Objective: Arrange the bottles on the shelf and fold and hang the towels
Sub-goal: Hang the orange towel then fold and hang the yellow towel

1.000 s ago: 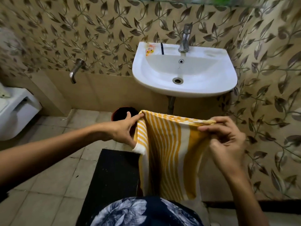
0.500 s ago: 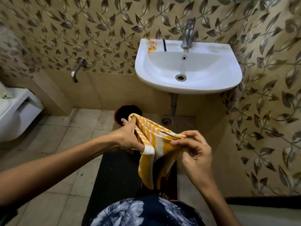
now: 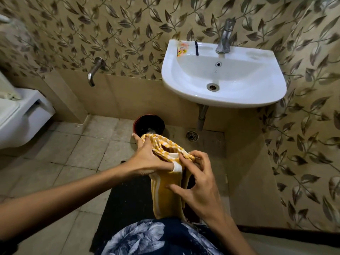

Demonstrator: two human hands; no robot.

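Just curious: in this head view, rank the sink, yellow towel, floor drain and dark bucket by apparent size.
1. sink
2. yellow towel, though it is nearer the camera
3. dark bucket
4. floor drain

Single head-worn view, looking forward and steeply down.
The wide lens sits close above both hands [image 3: 184, 172], facing the wall with the sink [image 3: 239, 96]; floor [image 3: 55, 162] and toilet [image 3: 22, 115] fill the left side.

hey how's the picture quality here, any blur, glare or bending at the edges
Head view: dim, warm light; the towel and both hands, left hand and right hand, are fairly sharp; soft glare on the sink rim and tap; wide-angle bending curves the walls and toilet at the edges.
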